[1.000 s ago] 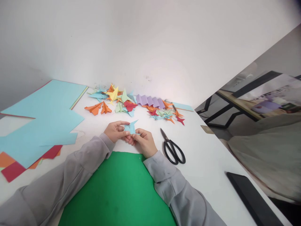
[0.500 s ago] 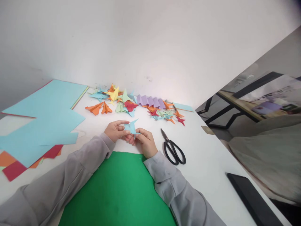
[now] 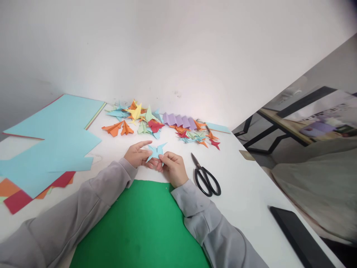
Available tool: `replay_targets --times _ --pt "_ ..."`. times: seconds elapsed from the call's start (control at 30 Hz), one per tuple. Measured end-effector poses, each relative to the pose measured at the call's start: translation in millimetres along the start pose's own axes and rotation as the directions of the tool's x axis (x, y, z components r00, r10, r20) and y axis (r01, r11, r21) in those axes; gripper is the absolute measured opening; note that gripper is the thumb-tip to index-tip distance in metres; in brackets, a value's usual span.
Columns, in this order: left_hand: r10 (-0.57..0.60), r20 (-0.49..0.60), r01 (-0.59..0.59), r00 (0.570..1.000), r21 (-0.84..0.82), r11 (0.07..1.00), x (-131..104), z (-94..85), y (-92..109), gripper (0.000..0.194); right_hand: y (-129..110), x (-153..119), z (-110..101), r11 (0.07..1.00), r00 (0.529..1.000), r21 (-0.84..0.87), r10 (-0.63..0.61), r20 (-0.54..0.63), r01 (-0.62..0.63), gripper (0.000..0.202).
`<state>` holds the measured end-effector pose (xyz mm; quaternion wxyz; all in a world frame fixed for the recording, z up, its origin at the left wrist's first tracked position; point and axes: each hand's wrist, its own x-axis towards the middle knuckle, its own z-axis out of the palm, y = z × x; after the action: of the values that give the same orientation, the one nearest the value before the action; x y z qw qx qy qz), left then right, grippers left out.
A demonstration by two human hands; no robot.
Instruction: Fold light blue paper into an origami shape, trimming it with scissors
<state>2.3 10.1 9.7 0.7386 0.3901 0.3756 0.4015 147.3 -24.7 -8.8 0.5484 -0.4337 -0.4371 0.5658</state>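
Observation:
Between my two hands is a small folded light-blue paper figure [image 3: 156,152] with pointed tips spread like wings. My left hand [image 3: 138,155] pinches its left side with the thumb, the index finger stretched out above it. My right hand [image 3: 174,165] grips its lower right part between thumb and fingers. Some fingertips behind the paper are hidden. Both hands are just beyond the far edge of a green sheet [image 3: 139,223]. Past them lies a pile of folded paper figures in several colours, with a yellow figure [image 3: 135,111] and a red figure [image 3: 155,126] among them.
Black-handled scissors [image 3: 206,176] lie right of my hands. A black flat device [image 3: 298,234] rests near the table's right edge. Blue paper sheets [image 3: 55,145] cover the left side, with red and orange squares below. Pleated purple paper [image 3: 178,120] stands by the wall.
The blue paper figure has turned and now shows its points spread more fully. My left index finger has lifted off it and straightened.

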Motion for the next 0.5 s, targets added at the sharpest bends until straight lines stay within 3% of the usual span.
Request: replay_targets --times 0.17,0.27,0.4,0.5 --pt "-0.025 -0.074 0.021 0.997 -0.052 0.998 -0.2 2.3 4.7 0.067 -4.6 -0.7 1.1 0.994 0.999 0.113 0.011 -0.032 -0.007 0.023" --pt "0.033 -0.074 -0.038 0.997 -0.073 0.997 2.3 -2.6 1.0 0.07 -8.5 -1.2 1.7 0.99 1.0 0.137 0.024 -0.01 -0.022 0.024" --pt "0.167 0.049 -0.166 0.985 -0.015 0.986 3.4 -8.1 -6.2 0.076 -11.9 -0.9 0.4 0.985 0.999 0.171 0.035 -0.011 -0.033 0.023" --pt "0.219 0.144 -0.231 0.965 0.068 0.971 0.7 -5.7 -8.4 0.063 -11.7 -0.5 -1.4 0.986 0.999 0.159 0.045 0.012 -0.046 0.022"
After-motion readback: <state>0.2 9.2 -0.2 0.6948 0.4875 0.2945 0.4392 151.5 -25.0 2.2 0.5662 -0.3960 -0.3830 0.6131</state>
